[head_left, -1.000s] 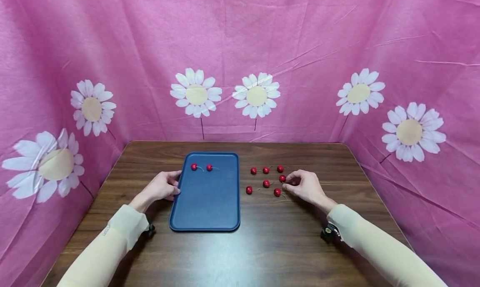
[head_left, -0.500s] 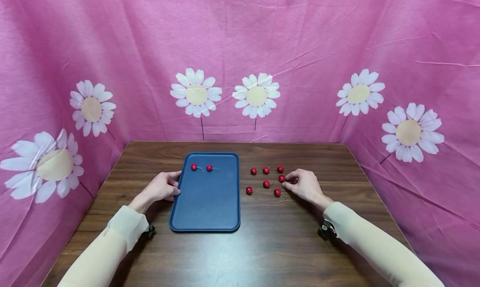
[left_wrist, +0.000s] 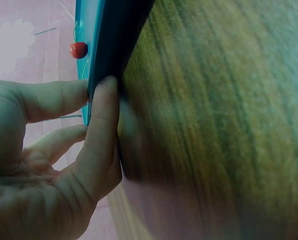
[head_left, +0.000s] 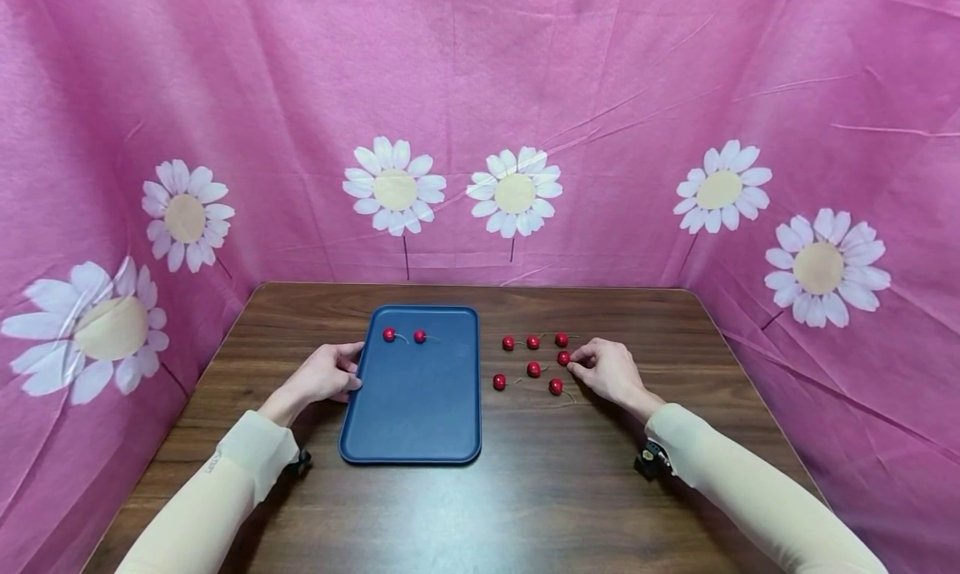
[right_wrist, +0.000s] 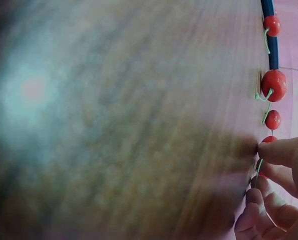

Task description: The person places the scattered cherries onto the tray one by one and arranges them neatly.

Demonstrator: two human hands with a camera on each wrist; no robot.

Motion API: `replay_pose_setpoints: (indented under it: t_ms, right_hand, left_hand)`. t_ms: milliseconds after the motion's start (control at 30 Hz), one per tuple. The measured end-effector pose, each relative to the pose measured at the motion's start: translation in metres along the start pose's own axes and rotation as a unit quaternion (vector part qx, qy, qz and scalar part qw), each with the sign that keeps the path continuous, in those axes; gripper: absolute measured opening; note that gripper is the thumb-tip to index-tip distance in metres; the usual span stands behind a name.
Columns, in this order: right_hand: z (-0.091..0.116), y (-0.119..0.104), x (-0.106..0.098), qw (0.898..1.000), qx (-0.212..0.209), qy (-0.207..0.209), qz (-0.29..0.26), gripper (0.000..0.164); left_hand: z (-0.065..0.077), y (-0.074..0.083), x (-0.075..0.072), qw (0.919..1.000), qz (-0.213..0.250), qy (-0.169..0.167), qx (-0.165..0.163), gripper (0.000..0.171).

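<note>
In the head view my left hand grips the left rim of a dark blue tray. In the left wrist view fingers lie on both sides of that rim. Two red cherries with stems, one of them a cherry at the far left, lie near the tray's back end. Right of the tray my right hand has thumb and fingertips at a cherry, pinching it at its stem side. The right wrist view shows a thin green stem among those fingers; the thumb partly covers the cherry.
Several more cherries lie on the wooden table between the tray and my right hand, such as a front-left cherry, a middle cherry and a front-right cherry. A pink curtain with daisies surrounds the table's back and sides.
My right hand and the cherry at its fingertips have shifted very slightly left. The left hand, the tray and the other cherries stay in place.
</note>
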State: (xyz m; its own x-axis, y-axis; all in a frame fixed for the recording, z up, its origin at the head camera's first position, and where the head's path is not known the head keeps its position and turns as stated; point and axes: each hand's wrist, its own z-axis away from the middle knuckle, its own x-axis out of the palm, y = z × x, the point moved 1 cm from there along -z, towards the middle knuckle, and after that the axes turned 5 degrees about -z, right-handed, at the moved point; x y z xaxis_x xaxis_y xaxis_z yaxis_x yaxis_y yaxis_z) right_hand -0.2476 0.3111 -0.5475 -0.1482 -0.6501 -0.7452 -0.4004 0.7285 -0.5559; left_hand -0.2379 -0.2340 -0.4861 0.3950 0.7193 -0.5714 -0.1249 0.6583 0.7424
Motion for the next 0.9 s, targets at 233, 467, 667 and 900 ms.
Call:
replay_pose_setpoints:
  t_ms: [233, 467, 667, 900]
  right_hand:
    - [0.0, -0.027, -0.01, 0.999, 0.033, -0.024, 0.02, 0.008]
    - [-0.001, -0.046, -0.014, 0.993, 0.087, -0.053, 0.06, 0.011]
    - [-0.003, -0.044, -0.011, 0.994, 0.075, -0.049, 0.067, 0.004]
    - [-0.006, -0.047, -0.011, 0.993, 0.063, -0.058, 0.078, 0.002]
  left_hand:
    - [0.0, 0.0, 0.001, 1.0, -0.004, 0.001, 0.001, 0.083]
    - [0.001, 0.001, 0.001, 1.0, -0.004, 0.002, 0.003, 0.083]
    - [0.001, 0.002, 0.0, 1.0, -0.005, 0.002, 0.0, 0.083]
    - [0.0, 0.001, 0.0, 0.9999, -0.006, 0.003, -0.008, 0.083]
